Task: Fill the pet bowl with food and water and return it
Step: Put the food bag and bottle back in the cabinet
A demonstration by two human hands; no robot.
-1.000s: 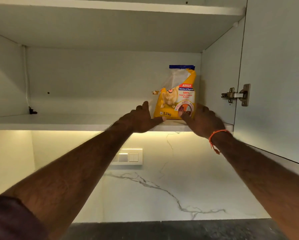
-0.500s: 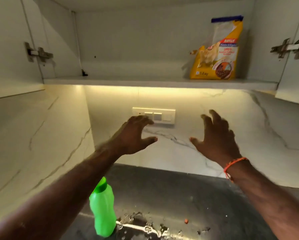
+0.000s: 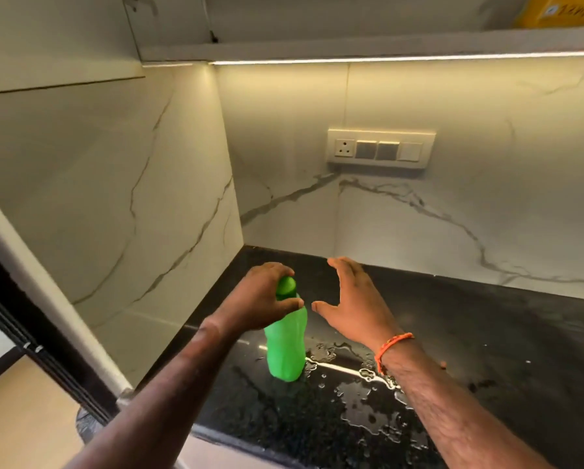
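The left hand (image 3: 261, 299) grips the bottle (image 3: 286, 340) at its neck, while the right hand (image 3: 351, 304) hovers beside it, fingers spread.

You have a black granite countertop (image 3: 486, 350) before you, with spilled water (image 3: 368, 411) pooled at its near edge. On the far marble wall (image 3: 470, 214) sits a switch panel (image 3: 381, 148), under a lit cabinet shelf (image 3: 368, 45).

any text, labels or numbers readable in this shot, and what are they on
Yellow food bag, on the cabinet shelf at the top right: a small dark weight mark, too blurred to read.
Green bottle: no print visible.
Switch panel: no lettering.
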